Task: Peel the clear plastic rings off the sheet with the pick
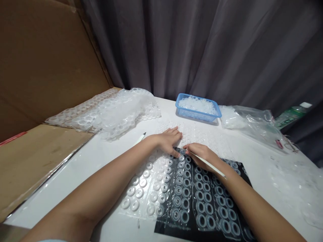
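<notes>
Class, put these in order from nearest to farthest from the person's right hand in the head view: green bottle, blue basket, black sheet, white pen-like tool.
From the right hand:
1. White pen-like tool, held in it
2. Black sheet, just below it
3. Blue basket, beyond it
4. Green bottle, far right

Hands (186, 148) on clear ringed sheet (181, 188) | right: white pen-like tool (208, 164) | blue basket (198, 116) beyond
</notes>
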Tool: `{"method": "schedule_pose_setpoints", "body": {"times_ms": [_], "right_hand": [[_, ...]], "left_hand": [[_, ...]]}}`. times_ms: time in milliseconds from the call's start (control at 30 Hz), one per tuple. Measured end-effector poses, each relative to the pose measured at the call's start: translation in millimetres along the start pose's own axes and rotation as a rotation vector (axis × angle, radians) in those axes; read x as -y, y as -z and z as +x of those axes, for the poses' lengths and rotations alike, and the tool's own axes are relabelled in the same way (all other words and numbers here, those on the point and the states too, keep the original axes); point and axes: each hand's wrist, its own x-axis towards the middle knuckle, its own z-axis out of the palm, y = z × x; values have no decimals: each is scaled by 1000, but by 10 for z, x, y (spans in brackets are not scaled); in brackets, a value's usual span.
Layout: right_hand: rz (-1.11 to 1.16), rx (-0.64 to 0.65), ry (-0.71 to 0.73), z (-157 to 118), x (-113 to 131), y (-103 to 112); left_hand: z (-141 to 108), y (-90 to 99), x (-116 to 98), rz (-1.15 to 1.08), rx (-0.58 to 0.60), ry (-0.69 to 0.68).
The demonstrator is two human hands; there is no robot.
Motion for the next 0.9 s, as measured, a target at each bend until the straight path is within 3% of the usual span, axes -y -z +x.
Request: {"method": "schedule_pose_setpoints", "body": {"times_ms": [133,233,367,500,900], "right_hand": [[-51,-296,-125,-3,-18,184],[60,-172,-192,-51,68,211],[361,28,-290,-149,208,40],[376,47,-321,-188,245,-50],[373,39,-279,-190,234,-42]], "left_hand": [[-2,20,3,-6,5,-9],[-21,49,-33,1,24,-5],[-44,58,-79,32,42,10],[-46,35,-77,45,20,6],[-43,68,-116,13,56,44]]}}
